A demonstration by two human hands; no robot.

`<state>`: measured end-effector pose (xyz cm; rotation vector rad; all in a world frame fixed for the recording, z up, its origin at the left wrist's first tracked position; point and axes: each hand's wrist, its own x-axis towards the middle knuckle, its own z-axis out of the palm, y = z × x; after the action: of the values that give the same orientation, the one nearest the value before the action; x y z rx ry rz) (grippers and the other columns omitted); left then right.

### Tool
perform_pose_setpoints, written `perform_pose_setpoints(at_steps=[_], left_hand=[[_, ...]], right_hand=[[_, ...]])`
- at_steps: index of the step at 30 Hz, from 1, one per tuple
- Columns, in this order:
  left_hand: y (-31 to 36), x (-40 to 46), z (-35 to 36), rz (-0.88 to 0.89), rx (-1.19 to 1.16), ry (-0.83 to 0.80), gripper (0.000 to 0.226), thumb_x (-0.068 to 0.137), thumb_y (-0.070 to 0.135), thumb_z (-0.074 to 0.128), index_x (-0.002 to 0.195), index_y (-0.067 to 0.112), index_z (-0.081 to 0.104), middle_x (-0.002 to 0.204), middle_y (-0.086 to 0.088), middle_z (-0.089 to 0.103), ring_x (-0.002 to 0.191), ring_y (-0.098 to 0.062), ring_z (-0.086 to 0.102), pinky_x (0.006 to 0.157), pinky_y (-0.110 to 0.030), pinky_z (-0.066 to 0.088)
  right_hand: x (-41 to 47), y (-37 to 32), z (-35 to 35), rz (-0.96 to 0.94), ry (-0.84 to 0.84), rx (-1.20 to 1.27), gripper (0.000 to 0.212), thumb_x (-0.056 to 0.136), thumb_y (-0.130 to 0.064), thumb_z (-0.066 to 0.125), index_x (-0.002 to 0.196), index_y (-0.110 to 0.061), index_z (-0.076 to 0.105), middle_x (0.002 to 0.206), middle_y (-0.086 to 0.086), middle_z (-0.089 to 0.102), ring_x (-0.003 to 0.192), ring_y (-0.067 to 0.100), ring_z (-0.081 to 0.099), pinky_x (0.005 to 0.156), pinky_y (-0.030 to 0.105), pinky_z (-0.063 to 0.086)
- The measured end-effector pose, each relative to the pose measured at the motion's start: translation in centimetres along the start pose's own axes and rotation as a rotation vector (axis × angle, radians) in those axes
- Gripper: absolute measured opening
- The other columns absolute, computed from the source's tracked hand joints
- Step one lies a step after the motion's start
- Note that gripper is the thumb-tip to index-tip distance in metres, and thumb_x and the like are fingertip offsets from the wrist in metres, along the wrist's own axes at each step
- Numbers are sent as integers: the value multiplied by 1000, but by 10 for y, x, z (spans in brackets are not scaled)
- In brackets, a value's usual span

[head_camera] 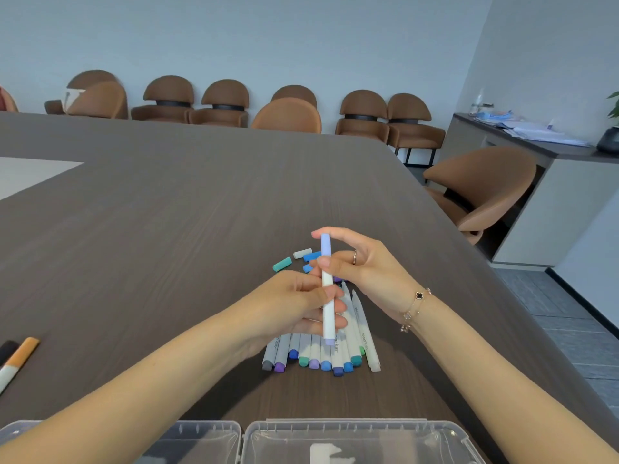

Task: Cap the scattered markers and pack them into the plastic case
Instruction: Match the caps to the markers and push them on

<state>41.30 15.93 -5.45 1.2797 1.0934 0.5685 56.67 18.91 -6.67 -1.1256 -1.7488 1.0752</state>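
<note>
I hold a white marker (327,298) upright above the table. My left hand (303,304) grips its barrel. My right hand (361,262) pinches the lavender cap (326,245) at its top end, and the cap sits on the marker. Under my hands lies a pile of markers (318,354) with blue, purple, teal and grey ends. Loose caps (282,263) in teal, grey and blue lie just beyond the pile. The clear plastic case (361,440) lies open at the near table edge.
An orange-capped marker (18,358) and a dark one lie at the left edge. The dark wood table (201,202) stretches far ahead. Brown chairs (482,189) stand along the wall and to the right, beside a counter.
</note>
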Motion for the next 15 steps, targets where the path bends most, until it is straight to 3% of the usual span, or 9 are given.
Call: perform_pose_setpoints(at_steps=[3, 5, 8, 10, 13, 15], left_hand=[[6, 3, 8, 24, 48, -56, 21, 96, 20, 51, 102, 9, 66, 93, -6, 72, 83, -15, 72, 77, -25, 58], [14, 9, 12, 32, 273, -59, 26, 97, 29, 49, 98, 11, 68, 86, -1, 72, 80, -12, 71, 78, -23, 57], [16, 24, 26, 110, 779, 62, 37, 94, 35, 49, 91, 3, 68, 76, -3, 61, 68, -13, 59, 68, -25, 52], [12, 31, 43, 150, 995, 111, 40, 90, 36, 52, 82, 0, 66, 73, -10, 56, 66, -17, 52, 61, -30, 45], [9, 38, 68, 82, 1196, 146, 40, 89, 36, 55, 62, 9, 46, 61, -4, 44, 58, -14, 45, 49, -24, 34], [8, 42, 79, 42, 1264, 161, 27, 89, 34, 57, 73, 13, 49, 66, 0, 41, 69, -14, 48, 55, -22, 35]], right_hand=[[-14, -15, -19, 71, 11, 38, 32, 89, -15, 63, 120, -23, 57, 87, 3, 74, 82, 10, 70, 70, 15, 52], [-25, -22, -41, 183, 46, -37, 29, 89, -18, 63, 117, -22, 58, 84, 6, 74, 80, 14, 68, 65, 17, 51], [-40, -6, -66, 427, 92, -443, 22, 87, -25, 63, 108, -21, 56, 75, 2, 72, 66, 11, 65, 55, 16, 44], [-45, 12, -70, 558, 73, -640, 22, 87, -28, 63, 105, -19, 55, 69, -2, 65, 55, 7, 60, 46, 13, 38], [-42, 24, -68, 616, 52, -695, 28, 89, -31, 62, 111, -17, 52, 81, -3, 58, 58, 8, 56, 46, 14, 37], [-38, 26, -67, 616, 53, -752, 32, 91, -37, 59, 115, -18, 49, 88, -2, 55, 66, 10, 55, 51, 16, 38]])
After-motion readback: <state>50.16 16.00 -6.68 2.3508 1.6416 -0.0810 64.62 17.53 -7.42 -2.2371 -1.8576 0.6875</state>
